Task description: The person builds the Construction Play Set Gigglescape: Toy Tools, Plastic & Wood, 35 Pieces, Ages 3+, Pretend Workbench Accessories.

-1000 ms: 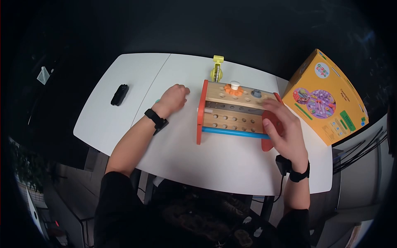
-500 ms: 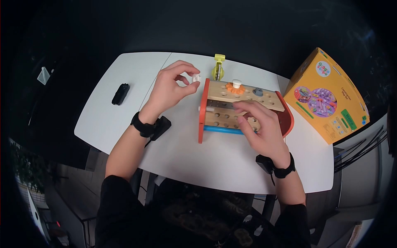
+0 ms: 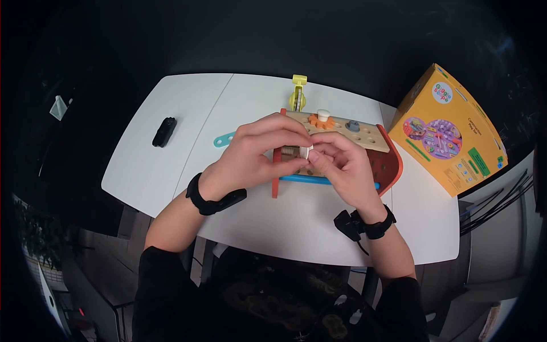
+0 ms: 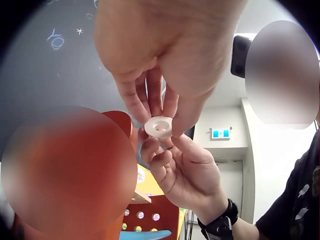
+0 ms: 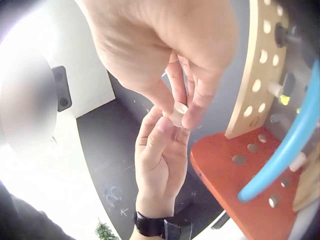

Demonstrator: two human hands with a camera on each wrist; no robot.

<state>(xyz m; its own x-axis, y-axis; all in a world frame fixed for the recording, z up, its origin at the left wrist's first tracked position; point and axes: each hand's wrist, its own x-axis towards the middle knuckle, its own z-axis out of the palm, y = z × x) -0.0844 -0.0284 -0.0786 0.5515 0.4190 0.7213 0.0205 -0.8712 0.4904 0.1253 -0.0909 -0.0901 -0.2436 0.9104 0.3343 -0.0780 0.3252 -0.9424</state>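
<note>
In front of the toy workbench (image 3: 370,137), both hands meet on a small white ring-shaped nut (image 4: 159,127) with a hole through its middle. My left hand (image 3: 248,149) pinches it between thumb and fingertips. From the other side, my right hand (image 3: 347,168) pinches it too, thumb and fingers right at its edge. The bench has red sides, perforated wooden boards and a blue bar (image 3: 305,179). A pale threaded bolt (image 3: 288,151) pokes through its left side. On the top board sit an orange gear (image 3: 321,121) with a white-headed bolt and a grey nut (image 3: 352,126).
A teal perforated strip (image 3: 222,139) lies left of the bench, partly behind the left hand. Behind the bench is a yellow-green toy piece (image 3: 298,98). A black object (image 3: 164,132) lies far left on the white table (image 3: 142,159); a yellow box (image 3: 450,137) stands at right.
My left hand has lifted the white nut from beside the bench and carried it right. My right hand has moved left from the bench's right side and now pinches the nut too.
</note>
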